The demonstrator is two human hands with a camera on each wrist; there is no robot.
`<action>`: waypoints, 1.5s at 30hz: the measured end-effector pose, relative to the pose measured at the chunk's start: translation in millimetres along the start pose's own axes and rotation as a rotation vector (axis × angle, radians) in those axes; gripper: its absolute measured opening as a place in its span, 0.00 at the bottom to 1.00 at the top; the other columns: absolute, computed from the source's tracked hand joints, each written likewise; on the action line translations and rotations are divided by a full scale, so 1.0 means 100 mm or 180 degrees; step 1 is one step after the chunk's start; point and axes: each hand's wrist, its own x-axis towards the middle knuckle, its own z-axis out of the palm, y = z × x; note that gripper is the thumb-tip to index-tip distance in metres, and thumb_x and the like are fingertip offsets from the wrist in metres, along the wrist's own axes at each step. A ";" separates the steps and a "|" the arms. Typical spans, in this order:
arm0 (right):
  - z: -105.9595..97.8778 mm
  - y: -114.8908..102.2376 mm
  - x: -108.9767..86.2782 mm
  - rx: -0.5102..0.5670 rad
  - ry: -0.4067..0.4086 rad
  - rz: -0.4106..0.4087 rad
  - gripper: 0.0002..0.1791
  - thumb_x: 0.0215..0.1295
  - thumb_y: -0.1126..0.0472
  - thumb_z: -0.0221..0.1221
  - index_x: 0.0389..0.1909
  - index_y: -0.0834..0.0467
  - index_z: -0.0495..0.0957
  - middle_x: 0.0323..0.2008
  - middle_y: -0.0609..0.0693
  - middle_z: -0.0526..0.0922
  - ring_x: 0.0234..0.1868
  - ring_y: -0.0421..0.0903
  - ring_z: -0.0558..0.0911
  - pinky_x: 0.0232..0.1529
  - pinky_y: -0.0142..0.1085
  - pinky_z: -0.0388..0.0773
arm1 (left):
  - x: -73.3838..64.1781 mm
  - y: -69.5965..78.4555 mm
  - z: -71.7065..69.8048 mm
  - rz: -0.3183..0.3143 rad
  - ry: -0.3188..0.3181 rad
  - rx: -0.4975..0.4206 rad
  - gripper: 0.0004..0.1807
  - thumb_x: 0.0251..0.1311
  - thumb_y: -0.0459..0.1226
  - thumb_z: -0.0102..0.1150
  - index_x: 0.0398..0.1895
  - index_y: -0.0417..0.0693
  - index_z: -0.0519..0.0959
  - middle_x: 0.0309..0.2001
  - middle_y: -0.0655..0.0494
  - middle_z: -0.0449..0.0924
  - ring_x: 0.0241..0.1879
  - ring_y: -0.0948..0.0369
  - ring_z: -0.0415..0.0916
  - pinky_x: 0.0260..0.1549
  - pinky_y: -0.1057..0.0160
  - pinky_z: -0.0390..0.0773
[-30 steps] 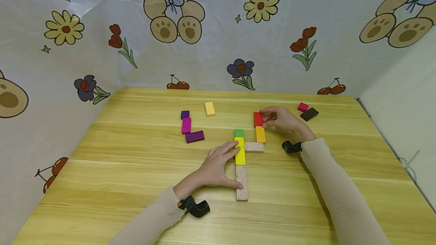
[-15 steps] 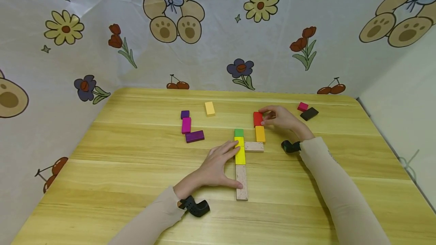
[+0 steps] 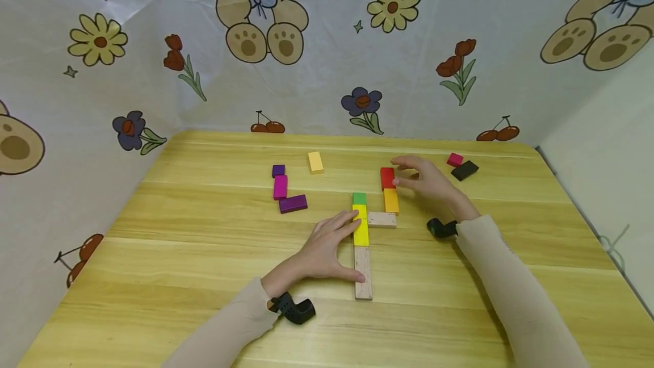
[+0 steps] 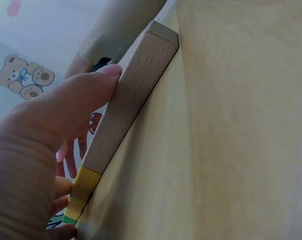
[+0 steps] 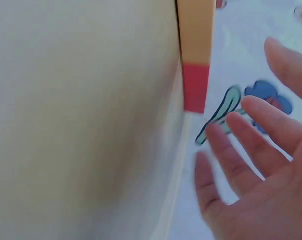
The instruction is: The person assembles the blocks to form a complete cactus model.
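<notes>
My left hand [image 3: 323, 251] lies with spread fingers over a column of blocks. Its fingertips touch the yellow blocks [image 3: 361, 235], and its thumb rests on the long plain wooden block [image 3: 363, 291] nearest me. A green block [image 3: 359, 198] caps the column's far end. Off to the right, a short plain block [image 3: 383, 220] lies crosswise against the yellow. Beyond it, an orange block [image 3: 391, 201] and a red block [image 3: 386, 178] stand end to end. Beside the red one is my right hand [image 3: 428, 182]; in the right wrist view its fingers are spread, apart from the red block [image 5: 195, 87].
At the left are a dark purple block [image 3: 278, 171], a magenta block [image 3: 280, 187] and a longer purple block [image 3: 293, 204]. A pale yellow block [image 3: 315, 162] lies farther back. Behind my right hand sit a pink block [image 3: 455, 159] and a black block [image 3: 465, 170].
My right hand has let go of the red block and drawn slightly to the right, fingers opening. The left hand keeps its place on the column.
</notes>
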 end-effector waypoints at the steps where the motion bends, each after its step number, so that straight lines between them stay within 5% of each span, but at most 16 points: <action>1: 0.02 -0.01 -0.05 -0.0009 -0.0017 -0.0066 0.35 0.67 0.52 0.61 0.71 0.59 0.64 0.72 0.59 0.62 0.70 0.62 0.63 0.67 0.61 0.62 | 0.00 0.00 0.00 -0.0008 -0.0007 0.0013 0.61 0.40 0.63 0.73 0.76 0.48 0.56 0.79 0.59 0.44 0.79 0.56 0.39 0.73 0.47 0.47; 7: 0.16 -0.08 -0.29 -0.0138 -0.0308 -0.0166 0.42 0.67 0.45 0.60 0.77 0.52 0.53 0.79 0.53 0.45 0.78 0.60 0.43 0.72 0.65 0.43 | 0.01 0.01 -0.04 -0.0037 0.0011 0.0046 0.61 0.39 0.62 0.73 0.76 0.48 0.57 0.79 0.58 0.45 0.78 0.55 0.41 0.73 0.47 0.47; 11: 0.25 -0.09 -0.41 -0.0311 -0.0375 -0.0206 0.46 0.65 0.43 0.60 0.78 0.51 0.50 0.79 0.52 0.42 0.79 0.60 0.38 0.72 0.66 0.37 | 0.01 0.01 -0.03 -0.0021 0.0005 0.0045 0.61 0.39 0.62 0.73 0.76 0.47 0.57 0.79 0.58 0.46 0.78 0.54 0.41 0.73 0.46 0.47; 24: 0.35 -0.05 -0.54 -0.0708 -0.0343 -0.0245 0.45 0.67 0.40 0.57 0.78 0.50 0.49 0.79 0.56 0.43 0.78 0.60 0.43 0.73 0.62 0.31 | 0.05 0.03 0.02 0.0006 -0.0004 0.0002 0.61 0.39 0.62 0.73 0.76 0.48 0.57 0.79 0.58 0.45 0.78 0.54 0.41 0.73 0.46 0.47; 29: 0.35 -0.07 -0.52 -0.0734 -0.0329 -0.0274 0.45 0.67 0.39 0.57 0.78 0.49 0.49 0.79 0.55 0.44 0.79 0.59 0.43 0.73 0.61 0.31 | 0.04 0.04 -0.06 -0.0090 -0.0021 -0.0298 0.60 0.41 0.59 0.74 0.77 0.48 0.55 0.79 0.58 0.44 0.78 0.52 0.42 0.72 0.42 0.49; 34: 0.35 -0.07 -0.51 -0.0704 -0.0384 -0.0250 0.45 0.66 0.39 0.57 0.78 0.49 0.49 0.79 0.55 0.43 0.79 0.59 0.42 0.74 0.61 0.29 | 0.13 -0.05 -0.34 -0.0220 0.0444 -0.0481 0.55 0.48 0.55 0.72 0.77 0.48 0.55 0.78 0.54 0.49 0.76 0.50 0.48 0.69 0.38 0.55; 40: 0.34 -0.06 -0.51 -0.0758 -0.0378 -0.0263 0.45 0.67 0.39 0.57 0.78 0.48 0.48 0.79 0.56 0.43 0.79 0.59 0.42 0.74 0.60 0.30 | 0.41 -0.42 -0.90 -0.0732 0.1261 -0.0546 0.44 0.55 0.46 0.71 0.73 0.44 0.62 0.74 0.49 0.58 0.73 0.47 0.55 0.70 0.42 0.58; 45: 0.35 -0.05 -0.52 -0.0744 -0.0391 -0.0263 0.45 0.67 0.39 0.57 0.78 0.49 0.48 0.79 0.55 0.43 0.79 0.58 0.42 0.74 0.60 0.30 | 0.63 -0.76 -1.15 -0.1099 0.1144 -0.0715 0.44 0.54 0.37 0.72 0.73 0.42 0.61 0.74 0.47 0.57 0.70 0.46 0.60 0.65 0.45 0.67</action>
